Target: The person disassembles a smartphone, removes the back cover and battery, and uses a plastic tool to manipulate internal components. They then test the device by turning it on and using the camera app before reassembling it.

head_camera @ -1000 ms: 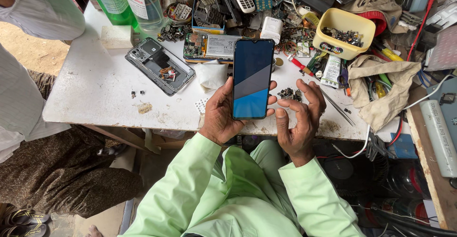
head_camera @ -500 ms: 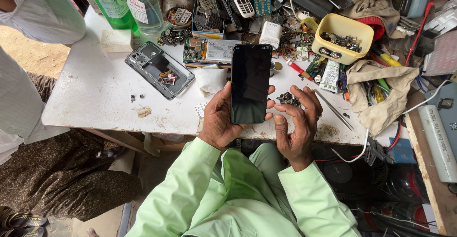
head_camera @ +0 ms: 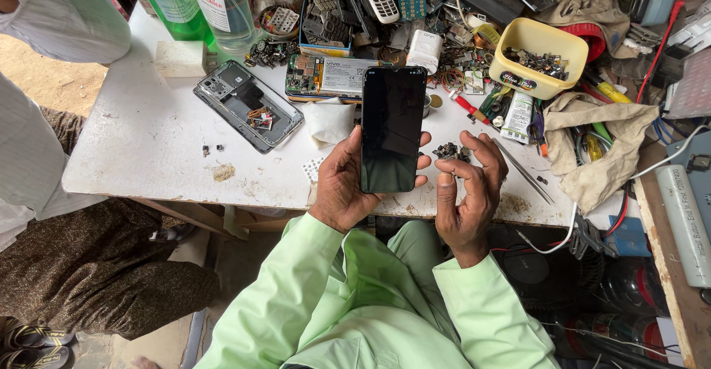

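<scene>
While left hand (head_camera: 342, 184) fingers clamp the dark phone (head_camera: 392, 128), hiding its back, right hand (head_camera: 466, 191) fingers curl loosely apart.

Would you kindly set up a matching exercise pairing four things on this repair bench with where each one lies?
Things:
1. black phone
2. opened phone frame
3. yellow tub
4. tweezers

Places:
A. right of the right hand
B. in the left hand
C. back right, full of small parts
D. on the white table, left of the hands

Pairs: 1-B, 2-D, 3-C, 4-A
</scene>
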